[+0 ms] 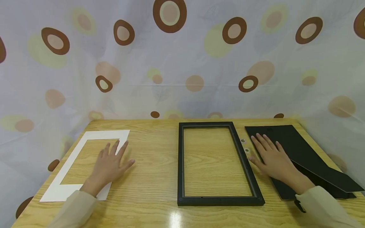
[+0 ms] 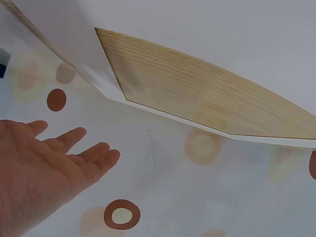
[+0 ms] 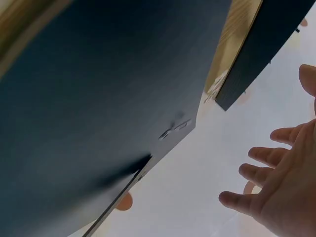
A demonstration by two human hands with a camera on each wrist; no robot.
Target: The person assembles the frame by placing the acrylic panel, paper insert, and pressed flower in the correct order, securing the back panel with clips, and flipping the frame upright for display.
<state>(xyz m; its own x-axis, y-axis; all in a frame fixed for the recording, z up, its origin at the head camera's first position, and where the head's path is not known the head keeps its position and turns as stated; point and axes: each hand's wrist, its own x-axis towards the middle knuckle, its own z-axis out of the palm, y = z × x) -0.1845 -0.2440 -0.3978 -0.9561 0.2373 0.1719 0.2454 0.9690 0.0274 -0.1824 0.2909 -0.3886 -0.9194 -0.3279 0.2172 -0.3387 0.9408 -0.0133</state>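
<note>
My left hand (image 1: pixel 108 166), fingers spread, is over the white picture mat (image 1: pixel 71 191) on the left of the table. In the left wrist view that hand (image 2: pixel 54 173) shows its palm with nothing in it. On the right, my right hand (image 1: pixel 273 160) is over the black backing board (image 1: pixel 302 145) with its easel leg (image 1: pixel 328 175) partly raised. The right wrist view shows this hand (image 3: pixel 281 182) with straight fingers and nothing held. Between the hands lies a black picture frame (image 1: pixel 181 164), its opening showing bare wood. Whether either hand touches what is beneath it, I cannot tell.
Two small clear packets (image 1: pixel 243 141) lie between the frame and the backing board. The wooden table (image 1: pixel 151 177) ends at a patterned curtain (image 1: pixel 176 63), which hangs behind and along both sides.
</note>
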